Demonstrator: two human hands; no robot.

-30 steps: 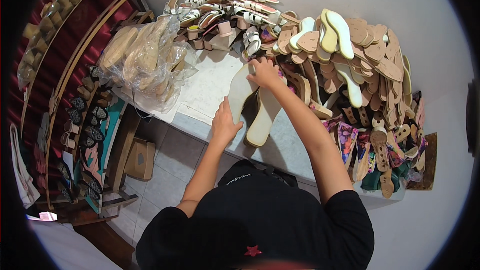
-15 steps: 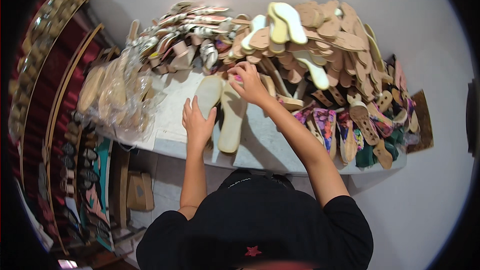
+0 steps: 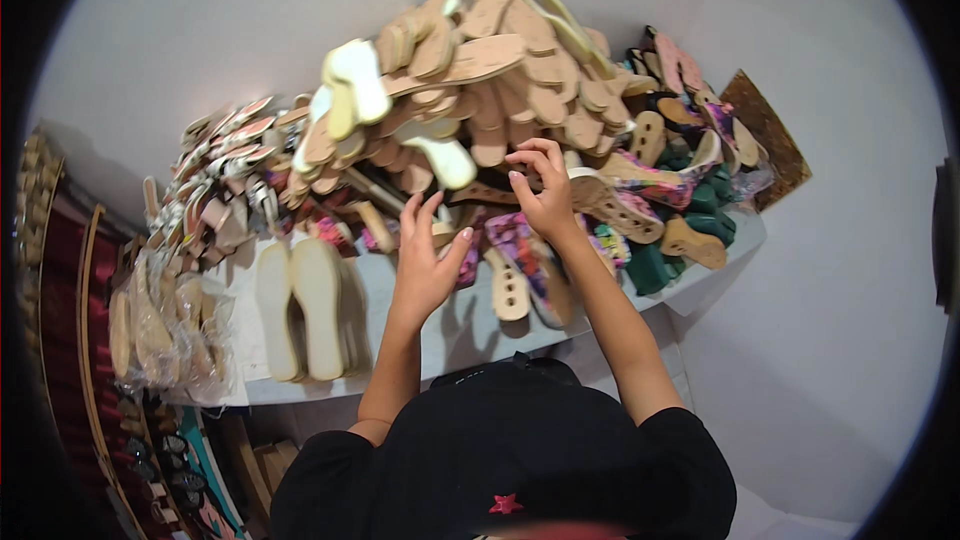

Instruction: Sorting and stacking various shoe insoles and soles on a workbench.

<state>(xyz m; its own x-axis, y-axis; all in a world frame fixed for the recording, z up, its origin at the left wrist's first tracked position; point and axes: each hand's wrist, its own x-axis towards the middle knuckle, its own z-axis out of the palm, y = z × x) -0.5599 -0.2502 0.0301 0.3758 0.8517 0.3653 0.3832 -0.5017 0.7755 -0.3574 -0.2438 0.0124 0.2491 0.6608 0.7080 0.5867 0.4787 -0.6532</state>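
Observation:
A pair of pale shoe soles [image 3: 318, 315] stands side by side at the left part of the table, apart from both hands. My left hand [image 3: 428, 270] is raised over the table's middle with its fingers spread and nothing in it. Beyond its fingertips lies a cream-white sole [image 3: 447, 155] at the front of the heap. My right hand [image 3: 547, 198] hovers near the beige perforated soles, fingers apart and bent; I see nothing held. Just below it are flower-patterned pieces [image 3: 540, 265] and a beige sole with dark holes [image 3: 509, 290].
A tall heap of tan insoles [image 3: 485, 70] fills the back of the table [image 3: 400, 365]. Strappy sandals [image 3: 225, 175] and plastic-wrapped soles [image 3: 165, 325] lie at the left. Green wedge heels [image 3: 650, 265] sit at the right edge, before a brown board [image 3: 755, 140]. Shoe racks [image 3: 90, 310] stand far left.
The view has swung to the right. Both hands have left the pale pair of soles and moved right, toward the heap and the patterned pieces.

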